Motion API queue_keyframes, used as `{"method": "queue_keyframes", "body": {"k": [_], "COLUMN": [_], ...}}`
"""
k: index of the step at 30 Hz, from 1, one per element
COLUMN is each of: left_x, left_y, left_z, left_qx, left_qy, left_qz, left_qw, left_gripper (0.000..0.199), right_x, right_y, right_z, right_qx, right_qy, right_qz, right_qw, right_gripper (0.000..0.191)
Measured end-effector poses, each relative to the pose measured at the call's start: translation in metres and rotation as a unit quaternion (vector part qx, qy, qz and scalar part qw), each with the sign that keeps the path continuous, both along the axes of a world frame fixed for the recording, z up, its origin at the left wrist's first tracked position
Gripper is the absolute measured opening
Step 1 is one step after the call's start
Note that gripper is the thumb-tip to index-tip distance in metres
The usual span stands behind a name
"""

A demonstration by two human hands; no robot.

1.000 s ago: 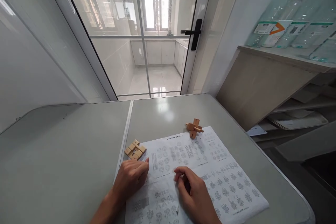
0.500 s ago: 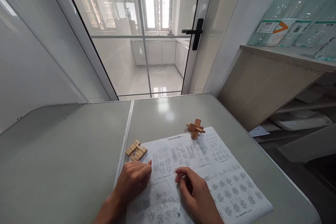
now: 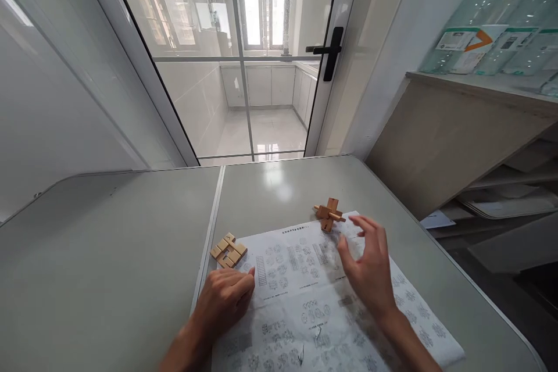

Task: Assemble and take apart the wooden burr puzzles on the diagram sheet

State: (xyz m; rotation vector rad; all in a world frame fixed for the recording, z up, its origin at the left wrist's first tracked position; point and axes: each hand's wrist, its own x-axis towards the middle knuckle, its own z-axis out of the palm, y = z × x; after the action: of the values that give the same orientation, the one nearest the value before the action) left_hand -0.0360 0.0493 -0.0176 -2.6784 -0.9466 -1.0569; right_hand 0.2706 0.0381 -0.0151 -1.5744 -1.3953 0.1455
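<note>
My left hand [image 3: 227,296] rests closed on the left edge of a printed paper sheet [image 3: 300,296], and what is inside its curled fingers, if anything, is hidden. Just beyond it lies a flat, light wooden puzzle piece assembly [image 3: 228,250], partly over the sheet's corner. My right hand [image 3: 352,231] hovers over the upper right of the sheet with thumb and fingers apart and nothing between them. Close to its fingertips, to the left, a darker cross-shaped wooden puzzle [image 3: 329,214] sits at the sheet's top edge.
The sheet lies on a grey-green table [image 3: 131,256] with a pale seam. Behind stands a glass door [image 3: 270,99] with a black handle [image 3: 331,53]. On the right, a shelf [image 3: 471,90] holds several clear plastic bottles [image 3: 505,29].
My right hand has moved up and to the right from the middle of the sheet, and its fingers have spread. My left hand has stayed in place. The view has shifted slightly.
</note>
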Motion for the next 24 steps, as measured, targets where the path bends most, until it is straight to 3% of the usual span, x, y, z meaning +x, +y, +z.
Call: {"method": "queue_keyframes", "body": {"k": [7,13,24], "left_x": [0.000,0.000,0.002], "left_y": [-0.001,-0.001,-0.002], "left_z": [-0.001,-0.002,-0.007], "left_qx": [-0.010,-0.012,-0.039], "left_qy": [0.000,-0.002,0.014], "left_qz": [-0.004,-0.005,-0.007], "left_qw": [1.000,1.000,0.999], "left_gripper": [0.046,0.047,0.045], "right_x": [0.022,0.020,0.018], "right_y": [0.044,0.058,0.059], "right_z": [-0.026,-0.050,-0.045], "right_qx": [-0.061,-0.090,-0.060], "right_qy": [-0.055,-0.070,-0.048], "right_qz": [0.017,0.045,0.061], "right_qw": [0.996,0.993,0.995], "right_gripper": [0.064,0.057,0.044]}}
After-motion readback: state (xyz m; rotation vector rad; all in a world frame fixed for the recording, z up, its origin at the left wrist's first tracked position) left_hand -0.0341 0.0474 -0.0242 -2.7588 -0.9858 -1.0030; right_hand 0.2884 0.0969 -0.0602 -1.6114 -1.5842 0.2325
